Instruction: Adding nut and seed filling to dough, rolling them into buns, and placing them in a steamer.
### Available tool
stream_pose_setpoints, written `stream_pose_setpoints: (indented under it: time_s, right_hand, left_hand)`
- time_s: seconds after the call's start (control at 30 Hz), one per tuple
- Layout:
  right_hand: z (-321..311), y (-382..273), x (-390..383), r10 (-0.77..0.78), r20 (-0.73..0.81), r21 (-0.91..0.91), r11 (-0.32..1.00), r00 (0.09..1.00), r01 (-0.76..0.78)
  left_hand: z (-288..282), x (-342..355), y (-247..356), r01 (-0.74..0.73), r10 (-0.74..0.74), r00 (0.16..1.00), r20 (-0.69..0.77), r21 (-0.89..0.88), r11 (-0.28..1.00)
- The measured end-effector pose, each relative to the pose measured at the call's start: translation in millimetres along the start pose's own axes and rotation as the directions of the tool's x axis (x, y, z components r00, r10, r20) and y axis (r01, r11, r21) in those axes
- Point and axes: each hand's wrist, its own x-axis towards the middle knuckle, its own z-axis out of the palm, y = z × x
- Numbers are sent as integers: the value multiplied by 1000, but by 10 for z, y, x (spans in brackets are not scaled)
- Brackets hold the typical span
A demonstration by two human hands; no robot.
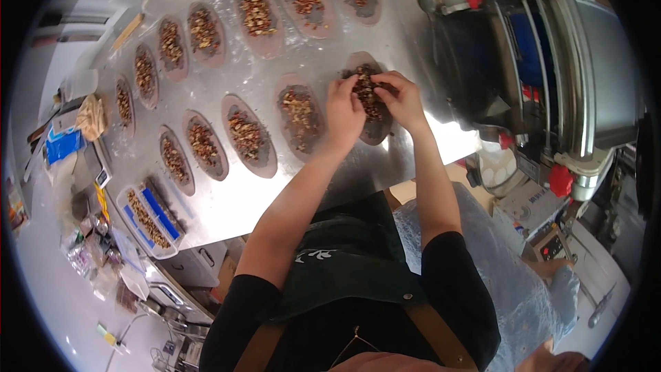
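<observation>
Bending both hands over the rightmost oval (362, 61) of the near row, down on the worktop (227, 77), at the end nearest the machine (589, 76). Catching sight of nuts (368, 94) between the hands, strung along the oval's length.

Looking well along now, to judge by the spread: counting 12 ovals altogether, 7 in the far row (265, 49) and 5 in the near, every 1 topped with nuts. Spotting grey paste (295, 88) beneath the nuts on the neighbouring oval (278, 102), inside a bare pink rim. Finding none of the 12 folded or rolled, so reading it as topping largely done, with perhaps just this 1 to tidy. Noting more nuts in the tub (165, 255) at lower left.

On to the pose: slanting the left forearm (296, 189) up and rightward, the right forearm (438, 179) up and leftward. Placing the left hand (344, 114) at the oval's left side, back upward, with thumb turned in toward the nuts. Matching that opposite with the right hand (405, 103), knuckles arched. Holding both sets of fingers bent and fairly narrow, tips down at the nuts. Impossible to tell whether pinching any.
</observation>
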Motion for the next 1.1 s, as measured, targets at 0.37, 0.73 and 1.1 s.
stream_pose_setpoints:
  time_s: [0.37, 0.73, 1.1]
  right_hand:
    - [-250, 138, -138, -108, -212, -146, 986, 971, 77]
    - [-1072, 551, -545, -10, -566, -551, 748, 824, -369]
    - [-988, 426, -601, -61, -509, -543, 797, 859, -266]
  left_hand:
    - [-71, -54, 84, 2, 1, 999, 34, -74, 997]
    - [-275, -322, 194, 67, -58, 994, 96, -91, 994]
    - [-452, -534, 155, 43, -36, 998, 53, -137, 990]
